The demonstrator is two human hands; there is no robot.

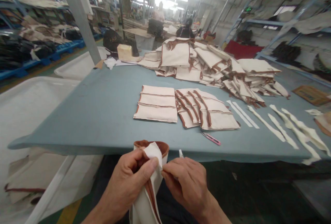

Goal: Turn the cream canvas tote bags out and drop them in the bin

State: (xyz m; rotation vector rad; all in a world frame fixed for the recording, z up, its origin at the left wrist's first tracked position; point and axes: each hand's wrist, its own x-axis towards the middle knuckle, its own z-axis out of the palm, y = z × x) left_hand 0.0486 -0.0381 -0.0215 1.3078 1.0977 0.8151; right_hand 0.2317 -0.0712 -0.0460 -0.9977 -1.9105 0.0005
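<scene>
brown-edged cream fabric piece (145, 201), white flap (154, 151) clamped in left fingers (147, 171), right fingers (170, 168) pinching the flap's edge

Dark bundles (12, 52) lie on blue pallets (23, 69).

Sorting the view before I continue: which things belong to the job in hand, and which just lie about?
Likely the job's:
- brown-edged cream piece between left hand and right hand
- matching flat pieces
- matching heap behind
- perhaps pink cutter, cream strips

Probably lying about:
- yellowish block
- cardboard box
</scene>
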